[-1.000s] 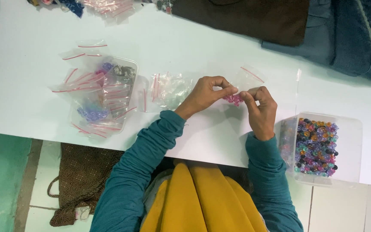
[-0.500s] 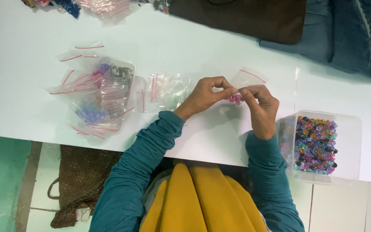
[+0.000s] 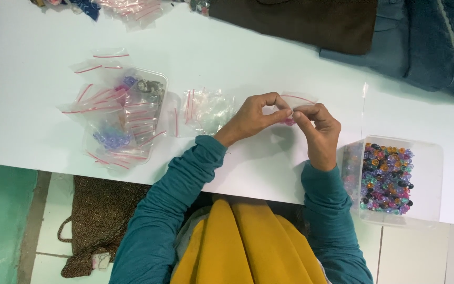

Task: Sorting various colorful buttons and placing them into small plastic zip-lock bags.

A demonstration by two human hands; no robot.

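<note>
My left hand point(image 3: 256, 115) and my right hand point(image 3: 319, 131) meet over the white table point(image 3: 38, 126), both pinching a small clear zip bag point(image 3: 296, 101) with a red strip and pink beads inside. The fingertips of both hands touch at the bag's top edge. A clear plastic box of mixed coloured beads point(image 3: 387, 178) sits just right of my right hand. A loose heap of empty clear zip bags point(image 3: 206, 109) lies just left of my left hand.
A clear tray of filled and empty red-striped zip bags point(image 3: 122, 118) stands at the left. Dark brown cloth point(image 3: 300, 21) and blue denim point(image 3: 437, 42) lie along the far edge. A brown bag point(image 3: 98, 221) rests on the tiled floor below the near edge.
Both hands stay together on the small bag; the fingers shift slightly along its top edge. Nothing else has moved.
</note>
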